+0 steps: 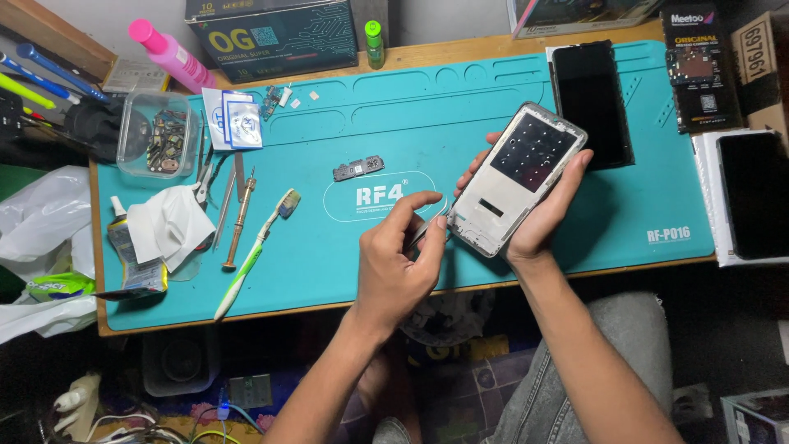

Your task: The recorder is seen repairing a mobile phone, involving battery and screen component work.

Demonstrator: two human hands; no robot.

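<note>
Now one phone frame [519,179] sits gripped in the right hand [538,215] over the teal mat [493,107], long axis tilting up-right; the left hand [394,263] pinches one thin tool [421,233] at its lower corner

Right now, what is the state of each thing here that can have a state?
phone frame: opened, held tilted in right hand
tweezers: pinched in left hand
plastic box: open, small parts inside
toothbrush: lying flat on mat
pink bottle: capped, tilted
</note>
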